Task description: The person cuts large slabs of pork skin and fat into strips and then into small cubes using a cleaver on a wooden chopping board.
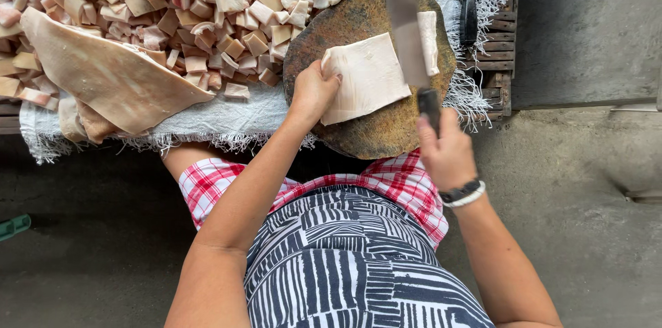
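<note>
A pale slab of pork fat (365, 76) lies on a round dark wooden chopping block (365, 135). My left hand (314, 90) presses down on the slab's left edge. My right hand (445, 152) grips the black handle of a cleaver (407, 31), whose blurred blade stands over the slab's right side. A cut strip (429, 42) lies just right of the blade.
A large heap of cut fat cubes (172, 4) covers a white woven cloth (227, 117) on the left. A big uncut sheet of skin (103, 76) lies on the heap. A second black-handled knife (469, 11) rests at the back right on a wooden pallet (500, 59).
</note>
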